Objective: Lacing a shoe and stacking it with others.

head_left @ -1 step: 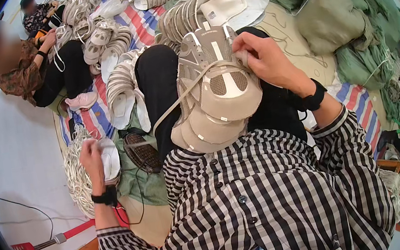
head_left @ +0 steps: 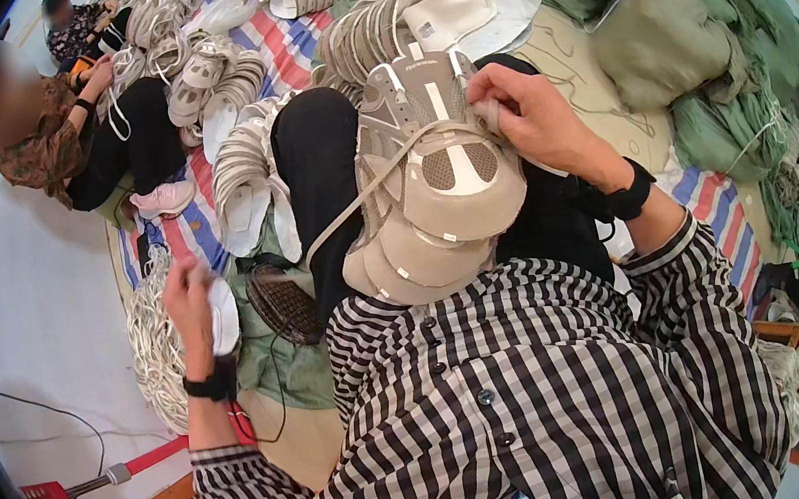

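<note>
Across my lap lies a stack of beige and grey shoe uppers (head_left: 460, 209), with mesh panels on the top one. A flat beige shoelace (head_left: 380, 178) crosses this upper and runs down to the left over my leg. My right hand (head_left: 523, 117) pinches the lace at the upper's right edge, its fingers closed. Out to the left, my left hand (head_left: 188, 303) is closed and slightly blurred. A smeared stretch of lace leads from the leg toward it, so it seems to hold the other end. What lies inside its fingers is hard to see.
White laces (head_left: 155, 347) hang in a bundle beside my left hand, near a dark woven shoe (head_left: 284, 305). More stacked uppers (head_left: 243, 174) lie ahead on striped sheeting. Green sacks (head_left: 660, 43) are heaped at the far right. Another person (head_left: 43, 145) sits at the left.
My left hand has moved slightly up, and the loose lace near it has shifted and blurred. My right hand and the uppers are nearly still.
</note>
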### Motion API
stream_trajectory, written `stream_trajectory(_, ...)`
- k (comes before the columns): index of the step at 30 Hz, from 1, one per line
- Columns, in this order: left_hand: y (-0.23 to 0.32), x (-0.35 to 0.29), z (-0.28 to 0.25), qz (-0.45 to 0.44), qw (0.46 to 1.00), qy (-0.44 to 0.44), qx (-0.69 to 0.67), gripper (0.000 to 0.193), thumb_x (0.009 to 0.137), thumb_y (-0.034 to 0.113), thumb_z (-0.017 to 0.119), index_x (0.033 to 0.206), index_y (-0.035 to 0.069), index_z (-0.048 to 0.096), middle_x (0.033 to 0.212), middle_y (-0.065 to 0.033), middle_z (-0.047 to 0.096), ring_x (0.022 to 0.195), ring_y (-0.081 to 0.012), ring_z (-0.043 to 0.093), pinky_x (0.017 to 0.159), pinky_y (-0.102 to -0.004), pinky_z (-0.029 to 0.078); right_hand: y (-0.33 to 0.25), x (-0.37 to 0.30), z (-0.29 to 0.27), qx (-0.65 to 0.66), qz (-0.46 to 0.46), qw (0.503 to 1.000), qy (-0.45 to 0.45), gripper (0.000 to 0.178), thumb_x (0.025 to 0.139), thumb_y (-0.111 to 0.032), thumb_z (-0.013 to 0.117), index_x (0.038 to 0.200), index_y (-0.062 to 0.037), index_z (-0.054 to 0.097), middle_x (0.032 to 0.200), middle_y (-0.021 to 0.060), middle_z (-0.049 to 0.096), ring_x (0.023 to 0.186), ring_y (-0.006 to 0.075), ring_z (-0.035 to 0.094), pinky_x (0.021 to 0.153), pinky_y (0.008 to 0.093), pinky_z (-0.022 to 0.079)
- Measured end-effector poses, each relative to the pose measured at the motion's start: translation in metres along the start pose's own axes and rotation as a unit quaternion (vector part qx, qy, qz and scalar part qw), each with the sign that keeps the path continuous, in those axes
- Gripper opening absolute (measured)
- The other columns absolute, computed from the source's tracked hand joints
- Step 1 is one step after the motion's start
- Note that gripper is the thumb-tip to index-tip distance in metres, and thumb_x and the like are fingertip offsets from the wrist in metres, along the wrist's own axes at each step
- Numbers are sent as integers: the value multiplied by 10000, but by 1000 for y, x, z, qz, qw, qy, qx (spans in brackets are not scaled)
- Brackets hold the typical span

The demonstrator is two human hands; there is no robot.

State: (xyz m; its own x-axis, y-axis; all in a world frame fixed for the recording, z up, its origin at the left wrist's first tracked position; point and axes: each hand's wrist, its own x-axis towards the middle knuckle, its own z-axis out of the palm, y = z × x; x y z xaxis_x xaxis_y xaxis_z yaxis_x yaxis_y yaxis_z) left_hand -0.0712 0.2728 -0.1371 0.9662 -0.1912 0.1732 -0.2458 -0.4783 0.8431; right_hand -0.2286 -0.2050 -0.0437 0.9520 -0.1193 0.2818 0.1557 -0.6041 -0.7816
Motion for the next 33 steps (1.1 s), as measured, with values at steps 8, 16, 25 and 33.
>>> stream_trajectory(8,208,16,130,154,951,-203,-175,117,872,76,635,973,18,643,840,-12,618,706,-58,554,630,-202,447,-8,3,-1,42,52,998,-1,93,872,-31,559,960,-1,566,709,21,553,642,81,471,600,239,420)
stream_trajectory(16,209,20,183,153,944,-257,-140,72,886,31,590,952,9,609,839,25,599,770,-37,524,693,-192,433,0,-3,7,35,28,999,22,101,878,-50,545,969,-10,563,701,25,540,630,93,466,592,244,417)
stream_trajectory(25,207,16,187,175,947,-229,-144,101,883,27,589,979,11,616,832,14,611,767,-49,527,697,-204,440,1,-4,7,37,35,999,16,109,886,-45,526,987,-22,560,722,22,544,638,89,463,602,243,421)
stream_trajectory(33,211,16,186,206,951,-211,-98,124,858,17,589,977,28,622,743,-24,598,689,-79,529,642,-232,440,0,-5,10,27,27,999,27,124,878,-43,527,995,-22,562,726,31,550,634,95,464,599,252,420)
